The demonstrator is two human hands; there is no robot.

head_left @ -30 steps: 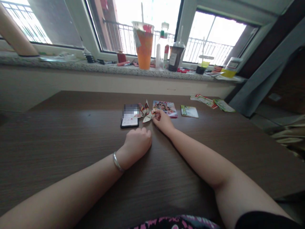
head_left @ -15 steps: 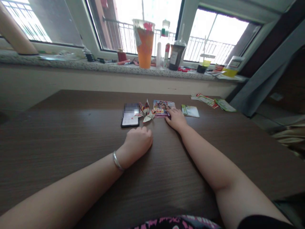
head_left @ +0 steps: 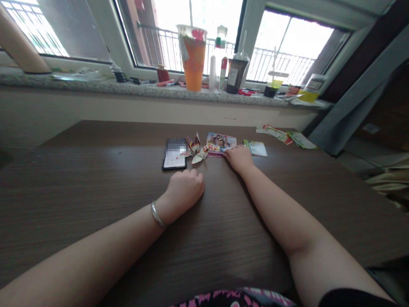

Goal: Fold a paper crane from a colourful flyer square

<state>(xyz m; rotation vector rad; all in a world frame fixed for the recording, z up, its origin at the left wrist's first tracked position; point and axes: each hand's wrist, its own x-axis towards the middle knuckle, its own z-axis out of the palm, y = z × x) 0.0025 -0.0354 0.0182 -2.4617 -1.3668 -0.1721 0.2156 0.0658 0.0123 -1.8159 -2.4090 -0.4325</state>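
My left hand rests on the table in a loose fist, just in front of a phone with a lit screen. Nothing shows in its fingers. With closed fingers my right hand grips the lower right edge of a colourful printed paper sheet. A pink edge shows beneath that sheet, perhaps another one under it. Between phone and sheet stands a folded paper crane made from printed paper. Right of the sheet, partly behind my right hand, lies a small green and white paper pad.
Several printed paper strips lie at the table's back right. On the stone windowsill behind stand a tall orange drink cup, a dark drink cup, bottles and small items. A grey curtain hangs at the right.
The top printed sheet has turned slightly and shifted up and right, with the right hand moving a little to the right. The left hand has stayed in place.
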